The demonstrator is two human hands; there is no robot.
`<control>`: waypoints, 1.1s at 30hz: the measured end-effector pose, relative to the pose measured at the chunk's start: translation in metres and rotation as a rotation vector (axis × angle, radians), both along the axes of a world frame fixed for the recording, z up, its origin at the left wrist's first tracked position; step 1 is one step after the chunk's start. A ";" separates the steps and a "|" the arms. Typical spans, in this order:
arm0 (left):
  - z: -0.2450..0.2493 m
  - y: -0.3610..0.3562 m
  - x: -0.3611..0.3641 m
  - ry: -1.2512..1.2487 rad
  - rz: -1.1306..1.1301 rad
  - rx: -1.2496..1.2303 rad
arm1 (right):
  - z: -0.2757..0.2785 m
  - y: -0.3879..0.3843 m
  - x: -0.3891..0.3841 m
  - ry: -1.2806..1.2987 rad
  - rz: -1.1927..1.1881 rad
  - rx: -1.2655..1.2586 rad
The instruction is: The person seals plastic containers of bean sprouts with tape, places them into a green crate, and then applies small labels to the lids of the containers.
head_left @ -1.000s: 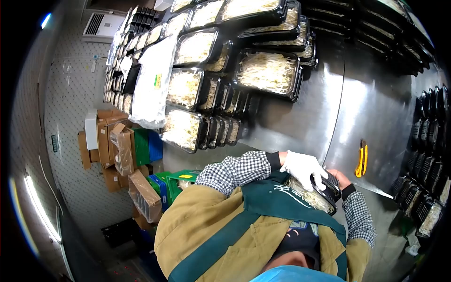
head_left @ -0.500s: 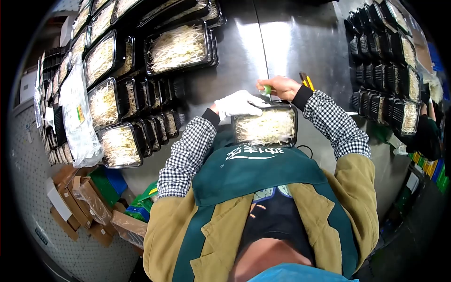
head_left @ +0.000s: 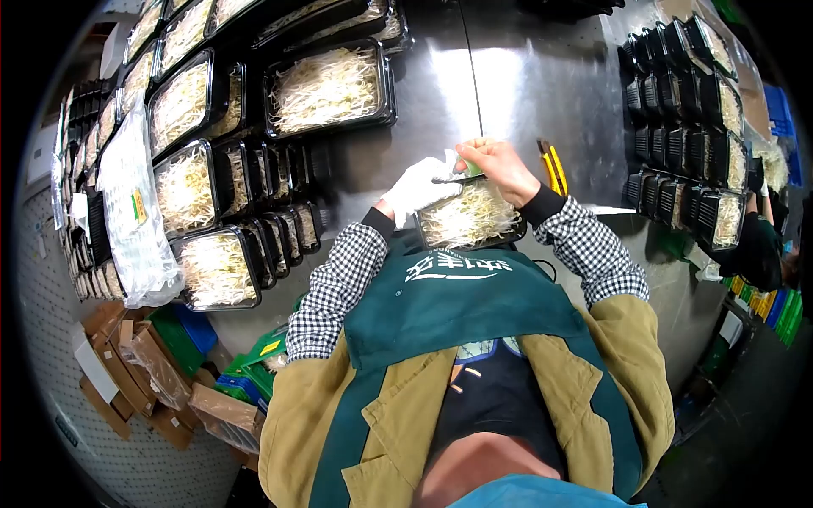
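In front of my apron stands a black plastic tray of bean sprouts (head_left: 466,222), tilted so its contents face me. My left hand (head_left: 417,188), in a white glove, is closed round the tray's upper left corner, with the thumb along the rim and a fingertip raised beside my other hand. My right hand (head_left: 500,168) is bare and pinches a small green strip (head_left: 471,168) just above the top rim. Part of that strip is hidden behind the fingers. To the right of this hand, a yellow-and-black cutter (head_left: 553,168) lies on the metal table (head_left: 508,102).
Filled sprout trays (head_left: 326,89) stand in rows and stacks on the left, with a clear plastic bag (head_left: 135,212) over some. More stacked trays (head_left: 727,216) line the right side, near another person's arm (head_left: 766,207). Cardboard (head_left: 127,372) lies on the floor at left.
My right hand has moved left and down toward my gloved hand, bringing the green strip to the tray's rim. The left glove's fingertip has risen, and the tray has shifted slightly left.
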State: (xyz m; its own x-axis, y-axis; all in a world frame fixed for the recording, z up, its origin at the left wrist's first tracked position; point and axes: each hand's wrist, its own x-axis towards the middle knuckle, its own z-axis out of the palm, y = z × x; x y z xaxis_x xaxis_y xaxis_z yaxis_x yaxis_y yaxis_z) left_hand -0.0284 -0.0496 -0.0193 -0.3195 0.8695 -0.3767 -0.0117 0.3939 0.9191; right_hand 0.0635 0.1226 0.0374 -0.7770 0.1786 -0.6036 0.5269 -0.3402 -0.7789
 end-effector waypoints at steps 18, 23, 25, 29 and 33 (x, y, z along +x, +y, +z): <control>-0.012 -0.005 0.006 0.018 0.184 0.031 | 0.009 -0.064 0.088 0.054 0.052 0.506; 0.010 0.004 -0.021 -0.236 -0.154 0.027 | 0.011 -0.065 0.088 0.077 0.035 0.551; 0.023 0.009 -0.029 -0.180 -0.253 0.076 | 0.007 -0.065 0.089 0.082 0.044 0.566; 0.034 0.031 -0.017 0.066 -0.377 -0.174 | 0.008 -0.064 0.089 0.150 0.024 0.570; 0.004 0.032 -0.019 0.132 -0.493 -0.222 | 0.005 -0.068 0.111 0.157 0.201 0.583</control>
